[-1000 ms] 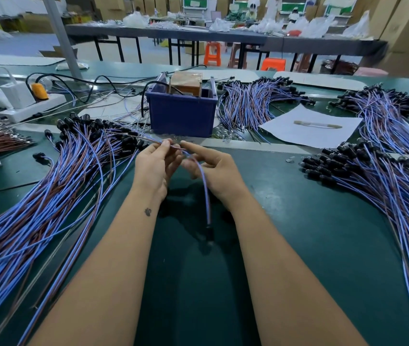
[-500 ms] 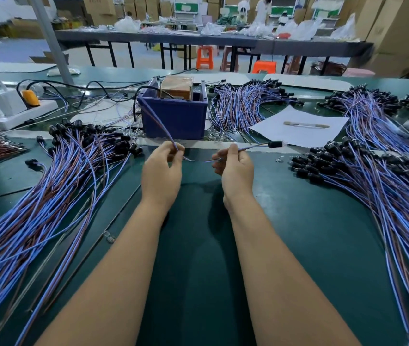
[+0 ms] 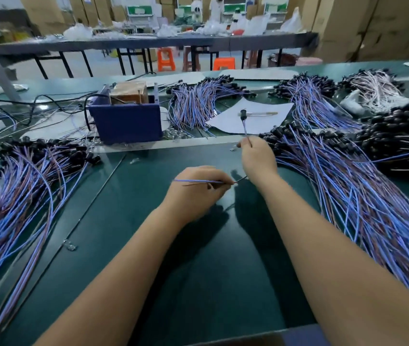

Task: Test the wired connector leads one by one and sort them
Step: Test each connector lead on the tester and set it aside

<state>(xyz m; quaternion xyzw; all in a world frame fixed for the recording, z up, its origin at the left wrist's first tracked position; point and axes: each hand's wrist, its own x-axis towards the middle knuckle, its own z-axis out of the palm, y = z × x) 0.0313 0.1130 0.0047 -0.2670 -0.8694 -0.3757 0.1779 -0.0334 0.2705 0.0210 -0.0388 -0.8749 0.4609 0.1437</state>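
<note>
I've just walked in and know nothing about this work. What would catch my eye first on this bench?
Probably the big fans of blue and brown wired leads with black connector ends, one pile on the left and a larger one on the right of the green table. Between them, the right hand pinches a single lead with its black connector pointing up, while the left hand grips its wire end. Behind sits a blue box.

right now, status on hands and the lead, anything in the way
Left hand pinches the wire end of one lead. Right hand pinches it below its black connector, raised toward the right pile. Mat between the hands is bare.
</note>
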